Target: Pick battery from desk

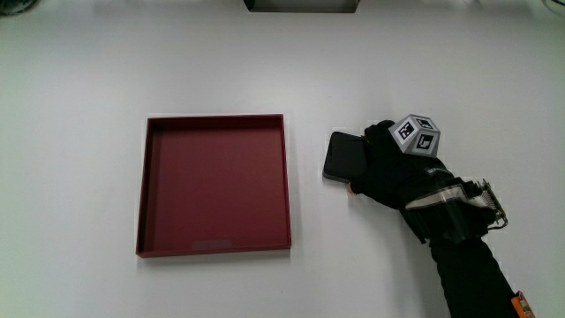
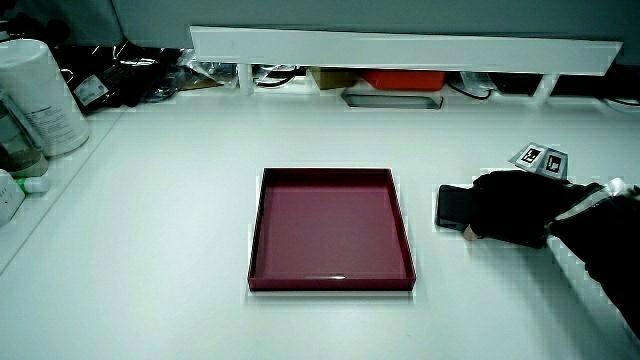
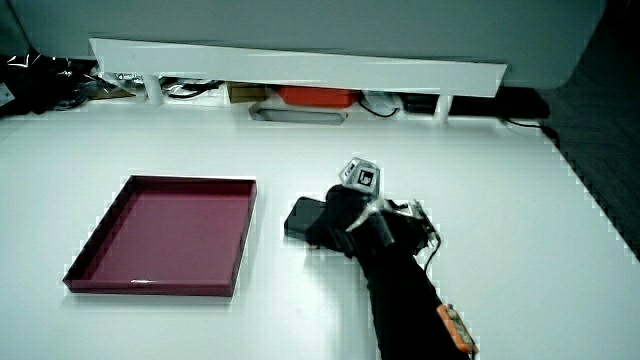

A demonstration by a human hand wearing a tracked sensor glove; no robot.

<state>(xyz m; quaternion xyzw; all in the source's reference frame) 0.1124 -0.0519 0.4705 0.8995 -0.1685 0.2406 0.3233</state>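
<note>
The hand (image 1: 388, 163) lies low over the battery (image 1: 343, 156), a flat dark block resting on the white table (image 1: 88, 79) just beside the red tray (image 1: 214, 185). Its fingers (image 1: 375, 141) drape over the battery's edge away from the tray, touching it; whether they grip it I cannot tell. The forearm (image 1: 472, 269) slants back toward the person, and the patterned cube (image 1: 417, 135) faces upward.

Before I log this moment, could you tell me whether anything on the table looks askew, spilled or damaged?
Nothing stands out. The red tray sits flat and empty on the table, and the dark battery lies flat beside it, partly covered by the hand resting on it. No spill or damage shows.
</note>
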